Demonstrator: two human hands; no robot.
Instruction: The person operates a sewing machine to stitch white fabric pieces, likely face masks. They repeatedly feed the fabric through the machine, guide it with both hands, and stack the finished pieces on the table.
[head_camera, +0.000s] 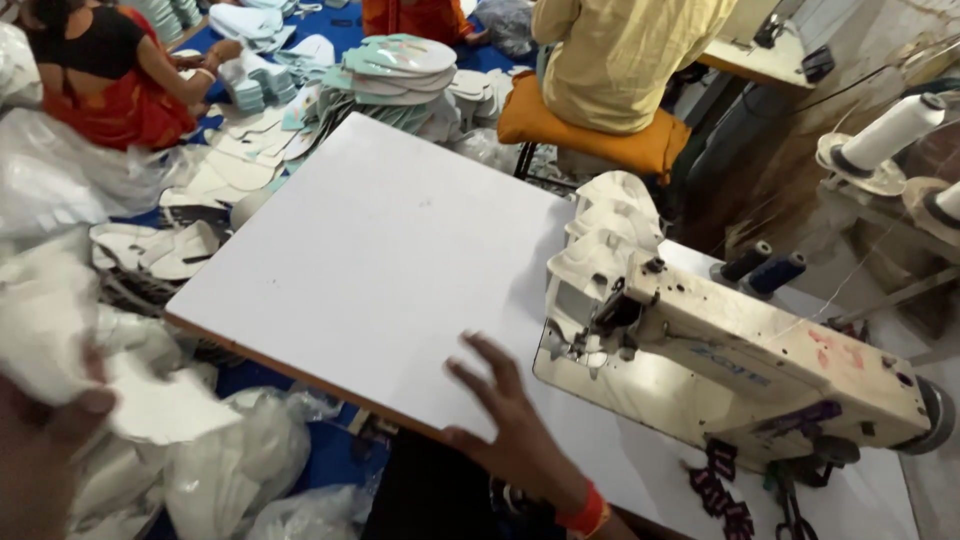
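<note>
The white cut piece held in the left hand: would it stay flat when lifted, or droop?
The white piece looks thin and sheet-like, so it would probably droop from the left hand. It seems light: only the fingertips appear to pinch it. The view is blurred, so stiffness is uncertain. The right hand rests spread on the white table.

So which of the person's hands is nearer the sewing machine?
The right hand: flat on the white table just left of the sewing machine. The left hand is far left, holding white pieces.
</note>
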